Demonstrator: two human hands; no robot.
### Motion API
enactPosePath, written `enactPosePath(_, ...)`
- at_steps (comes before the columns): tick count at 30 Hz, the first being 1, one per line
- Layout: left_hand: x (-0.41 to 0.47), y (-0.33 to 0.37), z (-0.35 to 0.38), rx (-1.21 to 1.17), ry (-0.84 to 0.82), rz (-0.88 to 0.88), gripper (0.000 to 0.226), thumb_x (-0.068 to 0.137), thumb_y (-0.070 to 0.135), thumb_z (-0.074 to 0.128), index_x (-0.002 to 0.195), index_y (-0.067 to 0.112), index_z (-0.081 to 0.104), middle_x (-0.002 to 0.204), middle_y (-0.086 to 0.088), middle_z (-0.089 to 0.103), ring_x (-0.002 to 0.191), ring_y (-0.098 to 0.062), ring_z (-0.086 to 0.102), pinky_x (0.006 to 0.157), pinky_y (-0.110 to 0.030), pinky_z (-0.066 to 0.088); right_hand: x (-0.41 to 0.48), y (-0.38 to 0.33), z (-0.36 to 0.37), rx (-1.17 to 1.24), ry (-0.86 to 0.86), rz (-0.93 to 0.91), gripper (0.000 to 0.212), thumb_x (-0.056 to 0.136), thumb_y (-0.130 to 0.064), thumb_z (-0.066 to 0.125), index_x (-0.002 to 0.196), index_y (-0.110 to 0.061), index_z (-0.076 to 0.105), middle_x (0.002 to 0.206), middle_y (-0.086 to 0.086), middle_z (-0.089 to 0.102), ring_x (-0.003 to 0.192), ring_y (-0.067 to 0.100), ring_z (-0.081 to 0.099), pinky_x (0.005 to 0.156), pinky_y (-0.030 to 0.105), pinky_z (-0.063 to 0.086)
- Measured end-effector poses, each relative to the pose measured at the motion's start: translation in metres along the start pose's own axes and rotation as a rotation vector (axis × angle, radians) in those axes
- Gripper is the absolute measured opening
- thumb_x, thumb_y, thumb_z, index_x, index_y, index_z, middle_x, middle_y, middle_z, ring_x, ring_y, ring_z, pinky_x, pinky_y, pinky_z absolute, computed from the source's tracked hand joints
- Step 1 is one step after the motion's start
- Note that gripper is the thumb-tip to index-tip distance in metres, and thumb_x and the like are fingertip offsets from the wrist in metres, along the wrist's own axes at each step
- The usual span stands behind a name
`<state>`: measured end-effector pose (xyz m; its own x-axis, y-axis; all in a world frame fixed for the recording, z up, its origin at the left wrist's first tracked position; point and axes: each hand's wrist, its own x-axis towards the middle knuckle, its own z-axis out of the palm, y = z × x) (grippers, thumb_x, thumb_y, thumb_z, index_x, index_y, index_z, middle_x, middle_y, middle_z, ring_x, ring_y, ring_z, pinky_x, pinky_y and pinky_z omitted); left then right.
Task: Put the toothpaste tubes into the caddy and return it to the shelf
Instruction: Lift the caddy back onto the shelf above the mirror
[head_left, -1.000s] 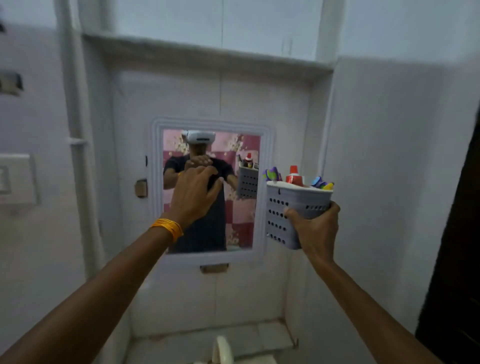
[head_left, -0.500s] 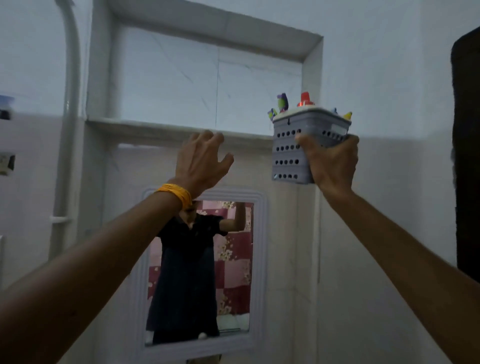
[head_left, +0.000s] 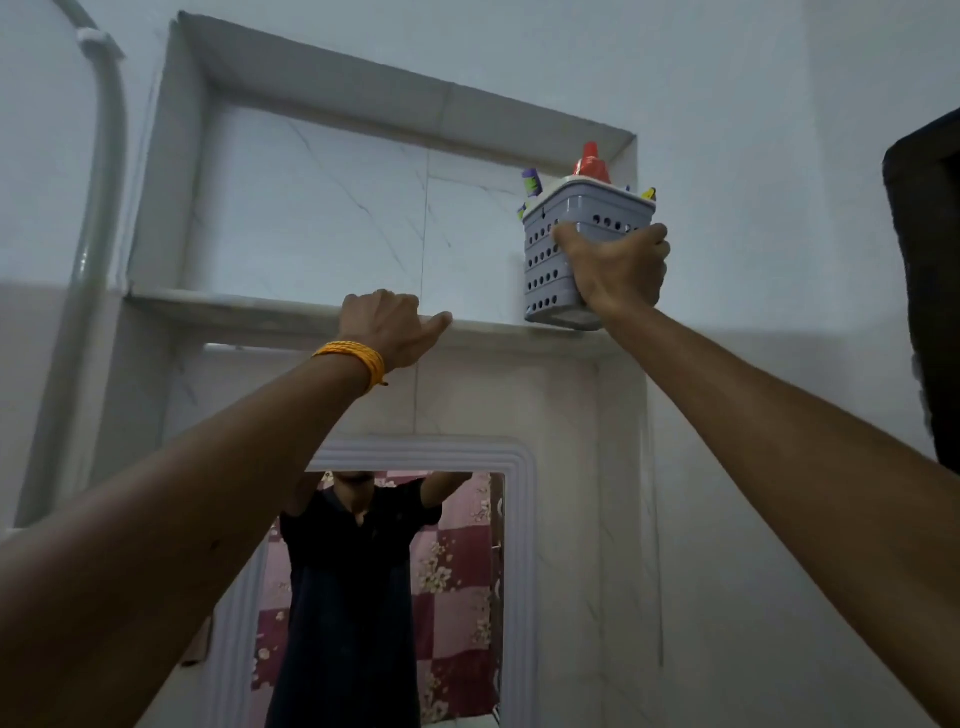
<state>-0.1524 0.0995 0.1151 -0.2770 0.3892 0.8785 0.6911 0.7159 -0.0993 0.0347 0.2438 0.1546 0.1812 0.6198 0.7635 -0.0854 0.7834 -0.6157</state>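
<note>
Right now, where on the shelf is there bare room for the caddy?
The shelf looks bare from its left wall to the left hand on its edge, and between that hand and the caddy. The right hand holds the caddy in the right corner.

Caddy (head_left: 550, 249): grey plastic, square, perforated sides, tilting slightly, its base meeting the front lip at the right end of the shelf (head_left: 260, 306). Toothpaste tubes (head_left: 591, 163): standing upright inside, tops projecting above the rim, one red-capped at centre, a purple-and-green one at left, a yellow tip showing at right.
</note>
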Motion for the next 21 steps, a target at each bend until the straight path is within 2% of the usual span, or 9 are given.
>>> enactPosePath(5,0.016,-0.006,0.004,0.044,-0.086,0.022,0.086,0.086,0.082,0.014,0.068,0.010,0.058,0.077,-0.009,0.065,0.074,-0.027,0.060,0.069,-0.032,0.039,0.014,0.022,0.035,-0.091,-0.014,-0.004,0.111,0.064,-0.069,0.079,0.145,-0.005,0.038,0.144,0.012,0.049,0.134,0.034,0.049,0.103,0.052,0.050)
enactPosePath(11,0.019,-0.010,0.011,0.094,-0.005,0.065,0.084,0.085,0.084,0.012,0.060,0.013,0.051,0.065,-0.005,0.059,0.062,-0.024,0.053,0.067,-0.032,0.036,0.028,0.046,0.061,-0.144,-0.045,0.041,0.119,0.063,-0.073,0.079,0.150,-0.007,0.032,0.148,0.012,0.046,0.137,0.035,0.048,0.104,0.056,0.049)
enactPosePath(21,0.019,-0.008,0.015,0.095,0.019,0.055,0.091,0.085,0.084,0.011,0.071,0.012,0.064,0.069,-0.006,0.062,0.069,-0.026,0.057,0.071,-0.034,0.037,0.034,0.056,0.065,-0.149,-0.157,0.058,0.129,0.067,-0.075,0.076,0.159,-0.008,0.016,0.157,0.012,0.036,0.142,0.037,0.041,0.109,0.060,0.043)
